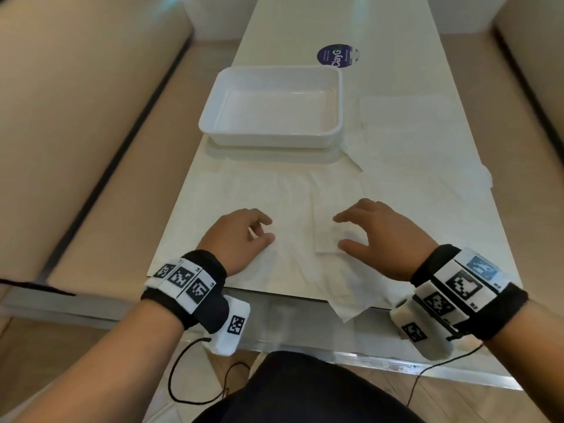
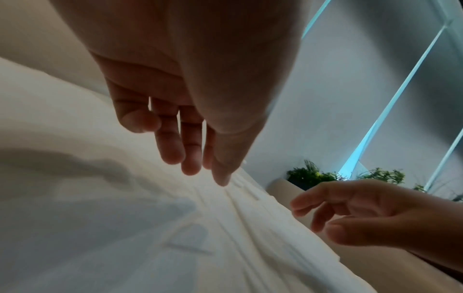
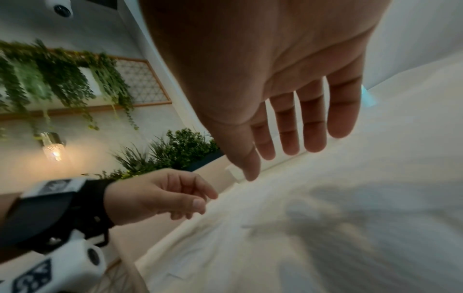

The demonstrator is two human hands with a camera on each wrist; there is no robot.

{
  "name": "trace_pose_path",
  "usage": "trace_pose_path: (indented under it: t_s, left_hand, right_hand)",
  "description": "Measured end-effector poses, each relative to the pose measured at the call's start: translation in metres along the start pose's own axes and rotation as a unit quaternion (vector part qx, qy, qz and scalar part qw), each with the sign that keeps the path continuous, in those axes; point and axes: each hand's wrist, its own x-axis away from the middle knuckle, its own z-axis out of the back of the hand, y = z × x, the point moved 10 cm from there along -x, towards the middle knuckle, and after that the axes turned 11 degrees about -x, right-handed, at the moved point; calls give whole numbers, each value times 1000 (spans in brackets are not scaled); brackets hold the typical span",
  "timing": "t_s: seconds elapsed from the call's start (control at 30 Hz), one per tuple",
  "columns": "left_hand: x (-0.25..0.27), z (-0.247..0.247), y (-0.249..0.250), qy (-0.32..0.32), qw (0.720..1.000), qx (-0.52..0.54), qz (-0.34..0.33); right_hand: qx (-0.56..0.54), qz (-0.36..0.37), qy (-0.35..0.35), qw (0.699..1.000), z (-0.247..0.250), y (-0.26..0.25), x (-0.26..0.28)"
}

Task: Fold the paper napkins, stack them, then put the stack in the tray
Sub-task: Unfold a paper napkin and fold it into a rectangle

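While both hands hover, napkin (image 1: 293, 236) lies beneath — between fingers (image 1: 345, 218).

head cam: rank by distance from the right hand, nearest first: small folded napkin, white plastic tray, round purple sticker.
From the right hand:
1. Small folded white paper napkin, directly under its fingertips, between the two hands.
2. White rectangular plastic tray, farther up the table and to the left, empty.
3. Round purple sticker, beyond the tray's far right corner.
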Motion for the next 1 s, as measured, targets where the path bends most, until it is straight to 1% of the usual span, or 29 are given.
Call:
trace_pose_path:
  t_s: [0.07,0.13,0.2,0.27,0.4,0.5,0.6,0.7,0.83,0.93,1.0]
  left_hand:
    - [6,6,-27,-6,1000,-26,15]
    - [12,5,-46,-41,997,-66,17]
    - [18,-1,-53,-85,989,-121,-8]
    - [22,-6,-52,-104,982,-150,-43]
    - [25,-11,-53,-116,980,-125,-101]
    - [26,-13,-57,-132,974,-118,-143]
    - [29,-14,-61,-149,965,-125,-179]
    - [31,-11,-67,-146,960,-130,-198]
    - [31,1,-71,-110,961,-122,-222]
    - [31,13,-79,-86,967,-104,-216]
    - [30,19,-85,-86,971,-88,-203]
  right_hand:
    - [-16,30,-15,999,-13,-27,-7]
    - [-23,46,-28,998,-30,-49,-14]
    - [-12,52,-50,997,-52,-65,-22]
    - [-3,49,-69,996,-71,-76,-28]
    - [18,46,-84,995,-101,-91,-38]
    - [47,33,-95,994,-117,-92,-42]
    - [70,19,-87,994,-122,-89,-40]
    - [77,9,-54,995,-115,-91,-37]
    - [73,-3,-27,997,-111,-98,-40]
    - [50,-3,-7,999,-110,-102,-47]
    - [44,0,-7,999,-110,-104,-50]
